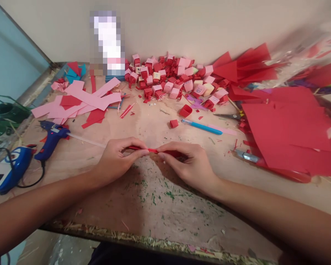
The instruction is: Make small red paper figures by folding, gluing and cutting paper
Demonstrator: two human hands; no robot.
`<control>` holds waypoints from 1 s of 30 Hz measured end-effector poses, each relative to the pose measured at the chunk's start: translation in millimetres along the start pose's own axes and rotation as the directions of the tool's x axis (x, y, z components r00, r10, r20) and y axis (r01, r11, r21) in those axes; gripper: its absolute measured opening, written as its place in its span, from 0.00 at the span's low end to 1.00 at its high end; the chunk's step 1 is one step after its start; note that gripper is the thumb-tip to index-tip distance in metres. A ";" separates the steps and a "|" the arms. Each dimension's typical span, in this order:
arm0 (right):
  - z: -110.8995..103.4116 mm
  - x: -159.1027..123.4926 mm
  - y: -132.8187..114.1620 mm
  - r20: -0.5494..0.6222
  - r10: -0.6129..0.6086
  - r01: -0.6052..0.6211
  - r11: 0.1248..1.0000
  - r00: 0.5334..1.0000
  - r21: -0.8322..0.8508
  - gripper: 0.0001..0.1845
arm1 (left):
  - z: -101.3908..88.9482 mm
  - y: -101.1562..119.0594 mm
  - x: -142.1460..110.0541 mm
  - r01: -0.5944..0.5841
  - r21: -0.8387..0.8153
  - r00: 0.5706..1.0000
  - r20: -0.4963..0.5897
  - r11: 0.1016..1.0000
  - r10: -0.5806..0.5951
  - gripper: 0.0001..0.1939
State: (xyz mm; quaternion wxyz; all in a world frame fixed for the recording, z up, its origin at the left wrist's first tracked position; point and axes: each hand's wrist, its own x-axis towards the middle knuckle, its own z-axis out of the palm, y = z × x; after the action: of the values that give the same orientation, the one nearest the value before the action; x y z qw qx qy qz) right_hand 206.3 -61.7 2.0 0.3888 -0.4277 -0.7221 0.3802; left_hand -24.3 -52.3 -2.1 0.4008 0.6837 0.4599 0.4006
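Note:
Between my two hands runs a narrow red paper strip (153,150), seen edge-on above the tabletop. My left hand (123,156) pinches it between thumb and fingers. My right hand (186,158) grips it close by, fingertips almost meeting the left ones; more of the red paper shows behind the right fingers. Just beyond the hands lie a small folded red paper piece (173,123) and an open red paper box (185,110). A blue pen (202,127) rests beside them.
A heap of small pink and red paper boxes (168,79) stands against the wall. Pink paper strips (91,95) and a blue glue gun (52,138) lie left. At right are red sheets (289,129), a utility knife (246,156) and scissors (231,116).

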 end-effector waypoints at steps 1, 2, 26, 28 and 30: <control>-0.7 0.4 0.6 0.023 -0.004 0.005 0.999 1.000 -0.035 0.07 | -0.2 -0.5 -1.0 -0.027 0.031 1.000 -0.008 0.999 0.027 0.01; -1.4 0.9 1.1 0.052 -0.010 0.014 0.998 0.999 -0.068 0.08 | -0.4 -1.1 -1.8 -0.049 0.058 0.999 -0.018 0.997 0.050 0.01; 1.0 -3.6 14.0 0.202 -0.334 0.387 0.850 0.921 -0.357 0.12 | -1.1 -7.0 -5.7 -0.523 0.518 0.851 0.273 0.676 0.449 0.17; -1.2 -2.9 14.7 0.207 -0.324 0.382 0.840 0.923 -0.386 0.14 | -3.9 -6.5 -3.1 -0.497 0.503 0.868 0.276 0.707 0.414 0.17; -3.6 -2.3 14.9 0.233 -0.312 0.385 0.819 0.921 -0.425 0.15 | -6.9 -6.7 -0.2 -0.482 0.485 0.876 0.288 0.730 0.387 0.17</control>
State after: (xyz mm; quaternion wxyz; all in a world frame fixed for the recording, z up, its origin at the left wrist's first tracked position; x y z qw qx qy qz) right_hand 215.0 -57.9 -10.2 0.2821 -0.3376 -0.8853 0.1508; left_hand -32.8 -49.6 -5.8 0.1222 0.8881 0.3454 0.2776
